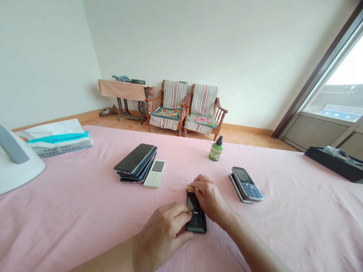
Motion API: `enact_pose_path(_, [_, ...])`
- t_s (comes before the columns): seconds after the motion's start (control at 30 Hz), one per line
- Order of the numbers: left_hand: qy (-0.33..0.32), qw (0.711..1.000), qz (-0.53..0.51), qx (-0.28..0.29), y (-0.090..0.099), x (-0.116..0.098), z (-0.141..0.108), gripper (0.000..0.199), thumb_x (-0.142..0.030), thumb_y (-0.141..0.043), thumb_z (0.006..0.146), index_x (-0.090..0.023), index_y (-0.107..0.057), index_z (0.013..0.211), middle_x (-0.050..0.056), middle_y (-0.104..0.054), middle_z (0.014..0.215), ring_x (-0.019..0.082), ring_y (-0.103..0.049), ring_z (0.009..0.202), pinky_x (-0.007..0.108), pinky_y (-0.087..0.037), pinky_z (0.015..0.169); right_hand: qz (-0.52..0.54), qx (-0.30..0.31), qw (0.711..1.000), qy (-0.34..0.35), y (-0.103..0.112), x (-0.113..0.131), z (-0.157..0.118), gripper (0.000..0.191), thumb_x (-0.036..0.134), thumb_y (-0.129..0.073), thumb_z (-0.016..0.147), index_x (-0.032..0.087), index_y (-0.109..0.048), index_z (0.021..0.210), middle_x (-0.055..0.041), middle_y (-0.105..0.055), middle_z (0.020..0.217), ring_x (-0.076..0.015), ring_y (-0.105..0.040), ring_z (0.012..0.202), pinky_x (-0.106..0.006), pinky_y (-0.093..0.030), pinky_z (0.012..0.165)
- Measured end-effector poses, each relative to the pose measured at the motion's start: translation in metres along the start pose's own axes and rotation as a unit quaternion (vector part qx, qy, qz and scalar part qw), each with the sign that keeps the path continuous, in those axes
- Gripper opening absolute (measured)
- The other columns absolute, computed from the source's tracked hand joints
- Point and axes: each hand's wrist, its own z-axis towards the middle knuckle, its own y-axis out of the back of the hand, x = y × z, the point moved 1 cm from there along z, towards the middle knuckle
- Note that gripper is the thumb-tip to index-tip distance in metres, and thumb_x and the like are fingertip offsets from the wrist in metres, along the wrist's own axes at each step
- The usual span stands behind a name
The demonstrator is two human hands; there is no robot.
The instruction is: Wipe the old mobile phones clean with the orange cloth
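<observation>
A black keypad phone point(197, 222) lies face up on the pink cloth. My left hand point(167, 230) grips its left edge, with fingertips on the phone's middle. My right hand point(208, 196) pinches a small orange-and-white piece point(191, 189), perhaps a cloth, against the phone's top end. To the left are a stack of dark smartphones point(136, 160) and a white keypad phone point(155, 173). A blue keypad phone point(248, 185) rests on another phone at the right. Behind my hands stands a green bottle point(216, 150) with a black top.
The pink-covered table point(93, 211) holds a tissue pack point(61, 139) and a white appliance point(17, 162) at left, and a black box point(334, 163) with cables at right. Beyond are two wooden chairs point(167, 113) and a cloth-covered sewing table point(121, 90).
</observation>
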Motion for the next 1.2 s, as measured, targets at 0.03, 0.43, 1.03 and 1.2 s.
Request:
enact_pose_path(0.03, [0.002,1.0,0.0,0.001,0.0,0.0,0.0,0.024,-0.018,-0.072,0.078,-0.019,-0.064,0.101,0.003,-0.066,0.096,0.02,-0.063,0.088,0.031,-0.053,0.082,0.001,0.001,1.0,0.001,0.0,0.0,0.0,0.031,-0.003,-0.044,0.079,0.014,-0.07,0.079,-0.0049,-0.059,0.079,-0.0161,-0.057,0.076,-0.026,-0.045,0.068])
enact_pose_path(0.43, [0.003,1.0,-0.011,0.005,0.0,0.001,0.0,0.027,-0.017,-0.073,0.077,-0.019,-0.064,0.103,0.004,-0.065,0.098,0.021,-0.062,0.09,0.032,-0.052,0.083,0.021,0.01,1.0,-0.01,0.005,-0.004,-0.004,0.03,-0.005,-0.05,0.073,0.017,-0.07,0.078,-0.0035,-0.061,0.079,-0.0147,-0.058,0.074,-0.025,-0.046,0.067])
enact_pose_path(1.03, [-0.011,1.0,-0.006,-0.014,0.0,0.001,0.0,0.027,-0.019,-0.072,0.078,-0.019,-0.064,0.103,0.005,-0.066,0.099,0.021,-0.063,0.09,0.034,-0.053,0.083,0.075,0.013,0.995,-0.062,0.009,0.003,-0.046,0.033,-0.006,-0.044,0.069,0.019,-0.063,0.078,-0.0015,-0.057,0.08,-0.014,-0.058,0.072,-0.023,-0.044,0.063])
enact_pose_path(1.2, [0.003,1.0,-0.017,-0.004,0.0,0.001,0.001,0.031,-0.014,-0.075,0.074,-0.019,-0.063,0.102,0.004,-0.065,0.1,0.021,-0.062,0.091,0.034,-0.053,0.084,0.092,0.015,0.994,-0.06,0.008,0.01,-0.068,0.035,-0.008,-0.044,0.065,0.02,-0.06,0.078,-0.0013,-0.056,0.082,-0.0138,-0.057,0.074,-0.022,-0.043,0.065])
